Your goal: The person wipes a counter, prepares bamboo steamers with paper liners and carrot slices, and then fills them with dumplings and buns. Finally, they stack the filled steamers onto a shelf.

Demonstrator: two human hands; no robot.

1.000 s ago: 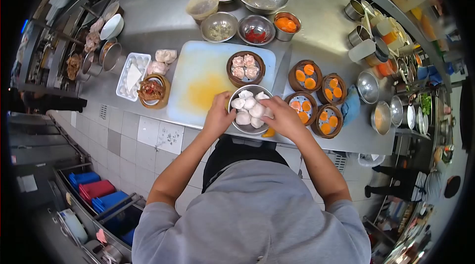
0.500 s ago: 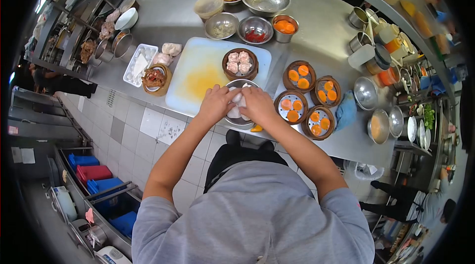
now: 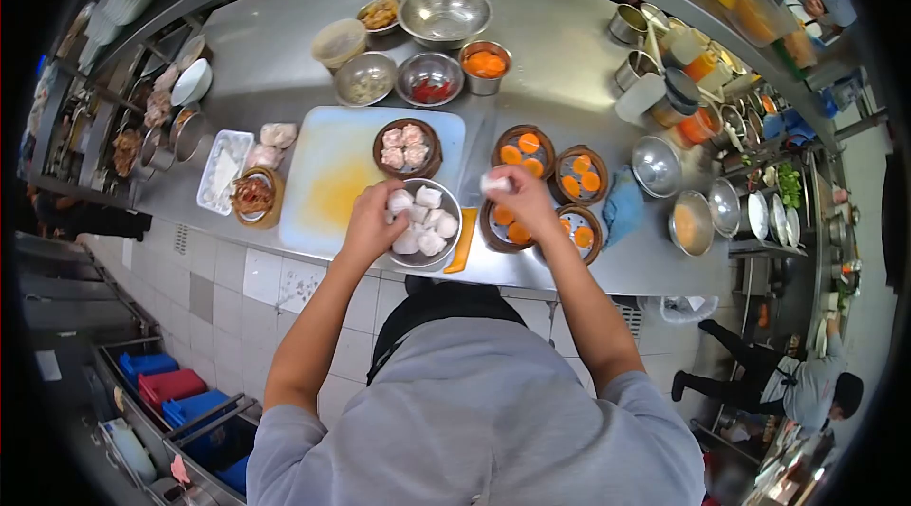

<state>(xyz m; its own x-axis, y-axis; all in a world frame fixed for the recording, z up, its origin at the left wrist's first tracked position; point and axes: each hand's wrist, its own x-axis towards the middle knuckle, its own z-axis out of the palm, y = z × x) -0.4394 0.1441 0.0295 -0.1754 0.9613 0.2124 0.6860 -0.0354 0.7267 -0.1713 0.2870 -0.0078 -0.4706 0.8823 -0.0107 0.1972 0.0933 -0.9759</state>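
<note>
My left hand [image 3: 373,224] is at the left rim of a metal bowl [image 3: 418,264], its fingers closed on a white dumpling [image 3: 399,202]. Several more white dumplings [image 3: 432,243] fill the bowl. Over the bamboo steamers, my right hand [image 3: 528,203] pinches another white dumpling [image 3: 494,184]. Beneath it, a steamer with carrot slices [image 3: 518,233] is partly hidden by the hand. The other steamers [image 3: 582,176] near it also hold round orange carrot slices. A steamer of pinkish dumplings [image 3: 406,147] sits on the white cutting board [image 3: 318,141]. A yellow handle [image 3: 462,240] lies right of the bowl.
Metal bowls of red pieces [image 3: 431,79] and pale food [image 3: 365,79] stand behind the board, beside a pot of carrots [image 3: 485,66]. At left are a white tray [image 3: 225,172] and a steamer of brown food [image 3: 254,195]. A blue cloth [image 3: 623,206] lies right of the steamers.
My hands have parted from together over the bowl. The right has moved right to the carrot steamers with a dumpling; the left stays at the bowl. The camera view has shifted.
</note>
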